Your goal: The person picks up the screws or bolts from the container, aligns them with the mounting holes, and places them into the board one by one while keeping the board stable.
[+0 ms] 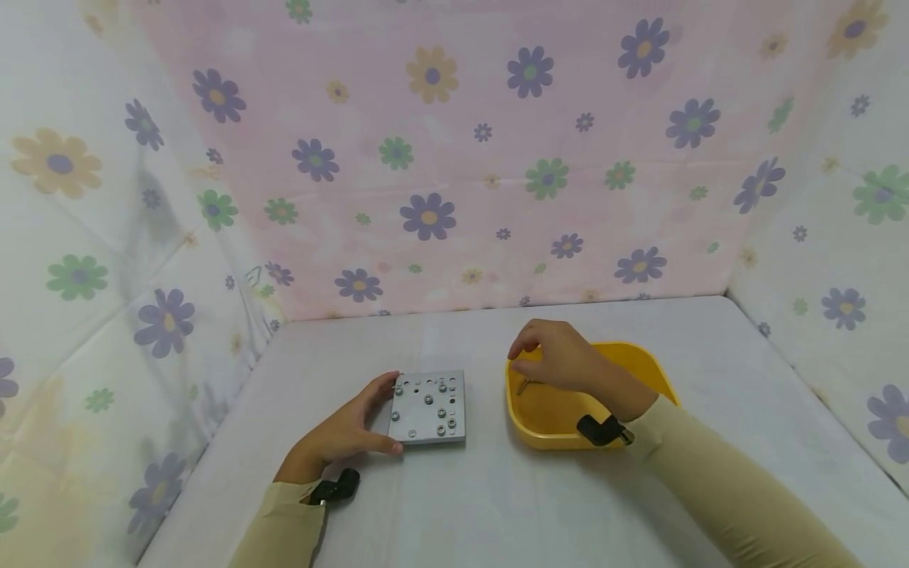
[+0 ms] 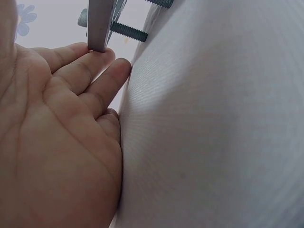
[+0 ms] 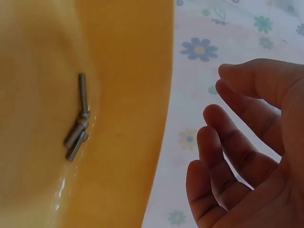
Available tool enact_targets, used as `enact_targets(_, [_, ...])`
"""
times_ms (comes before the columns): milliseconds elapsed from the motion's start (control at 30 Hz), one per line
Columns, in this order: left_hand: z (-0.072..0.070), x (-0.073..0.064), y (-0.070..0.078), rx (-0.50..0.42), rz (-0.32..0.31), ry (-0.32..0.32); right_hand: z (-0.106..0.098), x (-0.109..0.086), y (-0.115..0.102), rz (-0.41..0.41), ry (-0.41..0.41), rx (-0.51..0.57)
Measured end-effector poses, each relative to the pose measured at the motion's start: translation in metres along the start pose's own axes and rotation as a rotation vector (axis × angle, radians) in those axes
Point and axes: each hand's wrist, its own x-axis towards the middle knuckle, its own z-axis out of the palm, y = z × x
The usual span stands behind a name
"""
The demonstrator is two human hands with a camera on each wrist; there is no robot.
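Observation:
A square metal plate (image 1: 419, 406) with holes and several socket head screws in it sits left of the middle of the table. My left hand (image 1: 355, 422) grips it at its left side, thumb by the near corner and fingers by the far one. In the left wrist view, fingertips touch the plate's edge (image 2: 98, 28), and a threaded screw shank (image 2: 130, 32) sticks out beneath it. Over the left rim of a yellow bin (image 1: 521, 426) hovers my right hand (image 1: 561, 356), fingers loosely bent with nothing between them. Several screws (image 3: 81, 121) lie together inside the bin.
White cloth covers the table (image 1: 454, 513). A flowered curtain (image 1: 461, 158) closes off the back and both sides. Each wrist carries a small black camera mount, the right one (image 1: 600, 430) overlapping the bin's near rim in the head view.

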Motion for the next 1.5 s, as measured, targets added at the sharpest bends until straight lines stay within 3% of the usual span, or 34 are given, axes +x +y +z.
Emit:
enact_targets(233, [0.0,0.0,0.001,-0.006,-0.008,-0.004,-0.005,0.0,0.019,0.002,-0.079,0.036])
enact_targets(733, [0.0,0.0,0.003,-0.014,-0.006,-0.012,-0.013,0.0,0.046,0.102,-0.227,0.085])
enact_targets(1067, [0.0,-0.001,0.005,-0.014,0.002,-0.013,-0.01,0.001,0.064,0.183,-0.256,0.098])
enact_targets(1500, [0.0,0.0,0.003,-0.005,-0.002,-0.006,-0.003,0.003,0.068,0.185,-0.293,0.072])
